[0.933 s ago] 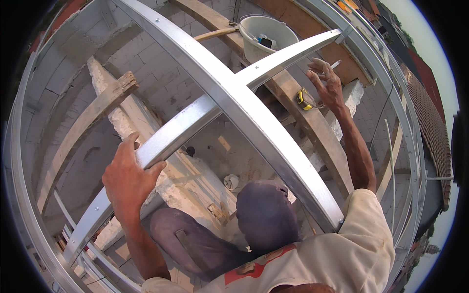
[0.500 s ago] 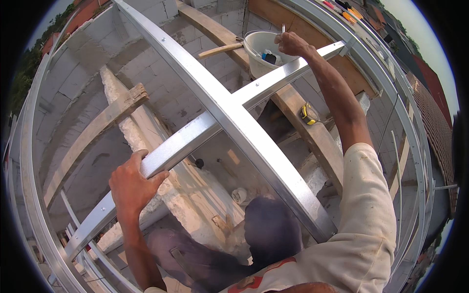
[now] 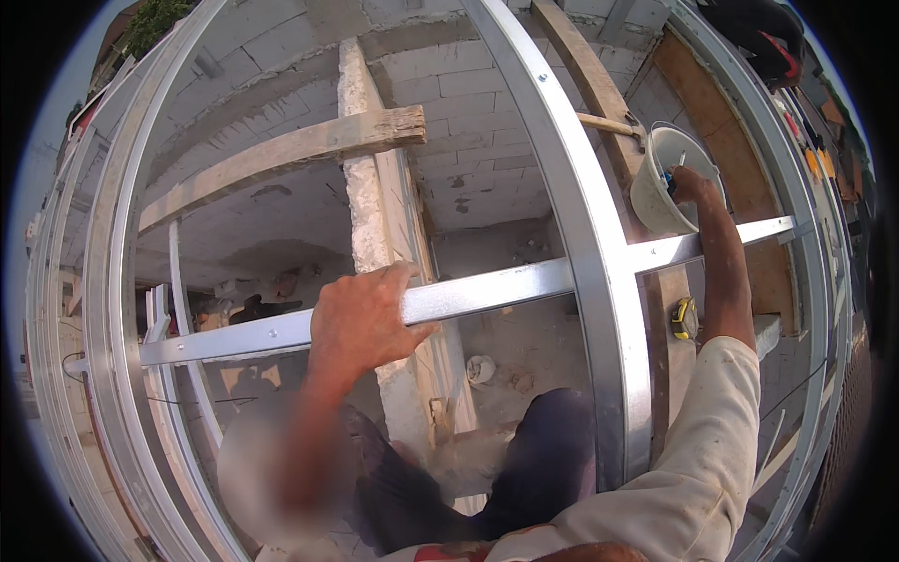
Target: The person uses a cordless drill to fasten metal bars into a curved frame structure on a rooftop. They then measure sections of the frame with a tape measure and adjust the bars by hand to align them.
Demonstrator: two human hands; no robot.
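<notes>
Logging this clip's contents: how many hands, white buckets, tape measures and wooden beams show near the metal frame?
Hands: 2, the left hand gripping the metal bar, the right hand reaching into the bucket
White buckets: 1, the bucket
Tape measures: 1, the yellow tape measure
Wooden beams: 2, the near beam and the far beam
Total: 6

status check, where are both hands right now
Left hand gripping the horizontal metal rail. Right hand reaching into the white bucket; grasp hidden. Long metal beam crosses between the arms.
</notes>
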